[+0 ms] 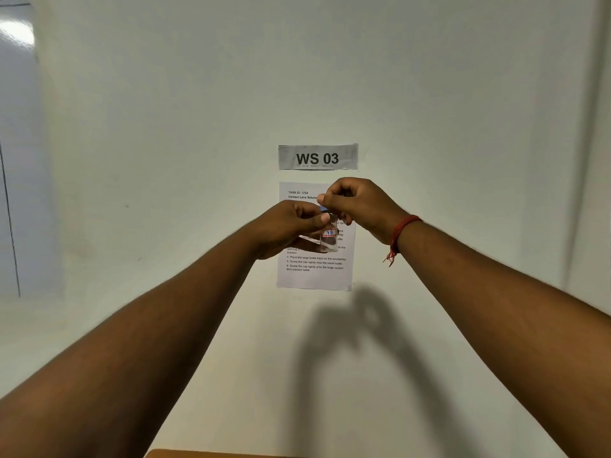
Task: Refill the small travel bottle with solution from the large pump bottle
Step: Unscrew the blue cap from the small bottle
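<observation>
There is one view only, from a wide-angle camera on the person's head. It faces straight ahead at a pale wall [165,160], nearly level rather than tilted down. The "WS 03" sign [318,157] sits just above the frame's centre, with a printed sheet [314,276] directly below the sign. Both forearms stretch away from the lens toward that sheet. Far below the sign, a sliver of worktop [198,453] touches the bottom edge.

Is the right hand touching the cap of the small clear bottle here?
Touching. The head view shows the right hand with fingertips pinched on the blue cap atop the small clear bottle, which the left hand holds.
</observation>
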